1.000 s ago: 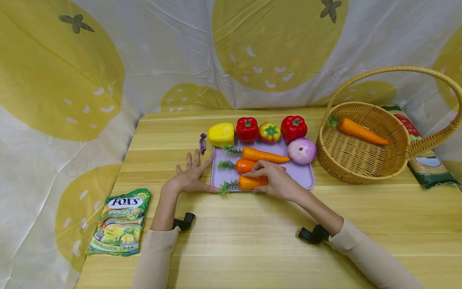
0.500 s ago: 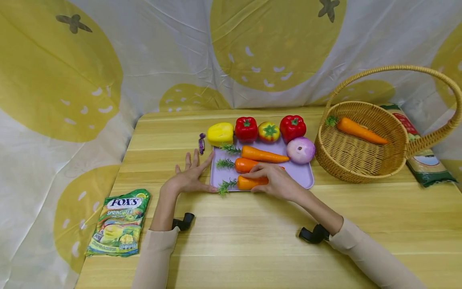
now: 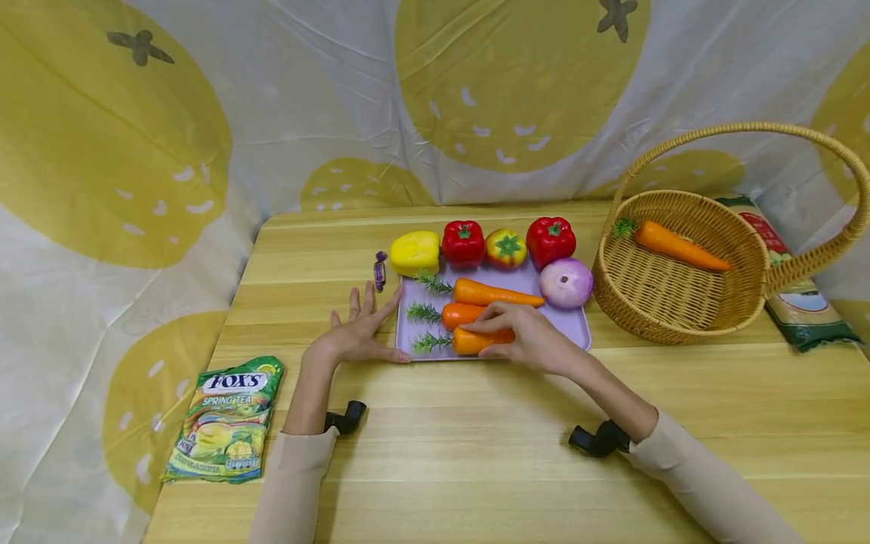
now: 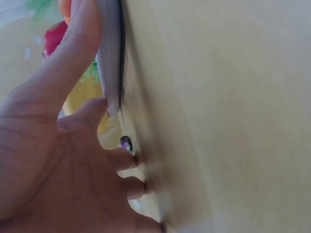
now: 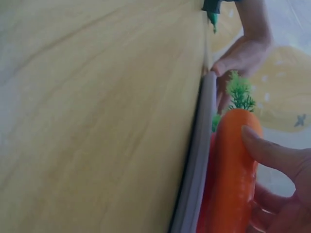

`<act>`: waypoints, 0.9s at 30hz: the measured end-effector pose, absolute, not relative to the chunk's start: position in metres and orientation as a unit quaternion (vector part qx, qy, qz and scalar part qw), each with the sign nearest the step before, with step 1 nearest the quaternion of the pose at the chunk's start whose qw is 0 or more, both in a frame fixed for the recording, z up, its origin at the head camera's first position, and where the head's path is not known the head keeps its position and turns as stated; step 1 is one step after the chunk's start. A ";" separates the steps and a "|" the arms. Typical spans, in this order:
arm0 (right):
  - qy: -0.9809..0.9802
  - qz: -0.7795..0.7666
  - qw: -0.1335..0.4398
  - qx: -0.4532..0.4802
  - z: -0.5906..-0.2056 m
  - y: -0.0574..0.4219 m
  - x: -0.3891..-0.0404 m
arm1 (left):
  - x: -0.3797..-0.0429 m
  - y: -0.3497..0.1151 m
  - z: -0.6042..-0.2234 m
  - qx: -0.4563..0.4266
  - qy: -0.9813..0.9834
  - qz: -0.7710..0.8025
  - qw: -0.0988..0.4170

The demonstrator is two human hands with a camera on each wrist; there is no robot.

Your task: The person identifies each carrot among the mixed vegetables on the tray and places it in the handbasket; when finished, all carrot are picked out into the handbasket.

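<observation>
My right hand [image 3: 530, 336] grips the nearest carrot [image 3: 469, 341] from above, thumb on its near side; the right wrist view shows this carrot [image 5: 233, 170] close up beside the tray rim. Two more carrots lie behind it on the lilac tray [image 3: 578, 332]: a middle one [image 3: 461, 314] partly covered by the hand, and a far one [image 3: 496, 292]. With fingers spread, my left hand [image 3: 356, 332] touches the tray's left side, its thumb at the near corner. In the left wrist view, the thumb and index finger of that hand [image 4: 63, 145] meet the tray edge [image 4: 111, 58].
Along the tray's back sit a yellow pepper [image 3: 414, 253], red peppers [image 3: 464, 244], a yellow-red tomato [image 3: 506, 249] and a purple onion [image 3: 567, 283]. A wicker basket [image 3: 612, 302] holding a carrot stands right, a bag [image 3: 809, 310] behind it. Left are a wrapped candy [image 3: 380, 272] and a candy bag [image 3: 224, 419].
My right hand has shifted the nearest carrot slightly right and away from me; its leaves now lie inside the tray's near edge. My left hand has stayed put.
</observation>
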State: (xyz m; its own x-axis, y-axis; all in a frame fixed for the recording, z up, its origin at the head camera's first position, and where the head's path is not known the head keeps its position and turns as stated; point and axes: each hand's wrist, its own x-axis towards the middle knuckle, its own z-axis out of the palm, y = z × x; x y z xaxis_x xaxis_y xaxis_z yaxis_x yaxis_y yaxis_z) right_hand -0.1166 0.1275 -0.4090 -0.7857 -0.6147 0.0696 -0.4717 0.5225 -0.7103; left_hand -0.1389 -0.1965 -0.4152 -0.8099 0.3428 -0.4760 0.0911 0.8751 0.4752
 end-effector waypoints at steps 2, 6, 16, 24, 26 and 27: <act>0.864 -0.382 0.095 -0.314 -0.407 0.130 -0.117 | -0.139 -0.197 -0.415 0.117 0.926 0.219 0.286; 0.853 -0.402 0.096 -0.319 -0.401 0.136 -0.118 | -0.139 -0.197 -0.416 0.117 0.927 0.215 0.285; 0.856 -0.397 0.049 -0.328 -0.381 0.163 -0.126 | -0.139 -0.196 -0.415 0.117 0.926 0.216 0.288; 0.871 -0.391 0.053 -0.292 -0.356 0.191 -0.136 | -0.139 -0.195 -0.414 0.115 0.926 0.213 0.291; 0.872 -0.398 0.057 -0.279 -0.350 0.199 -0.139 | -0.139 -0.195 -0.414 0.115 0.926 0.212 0.292; 0.872 -0.402 0.060 -0.272 -0.347 0.203 -0.141 | -0.139 -0.195 -0.414 0.115 0.926 0.211 0.292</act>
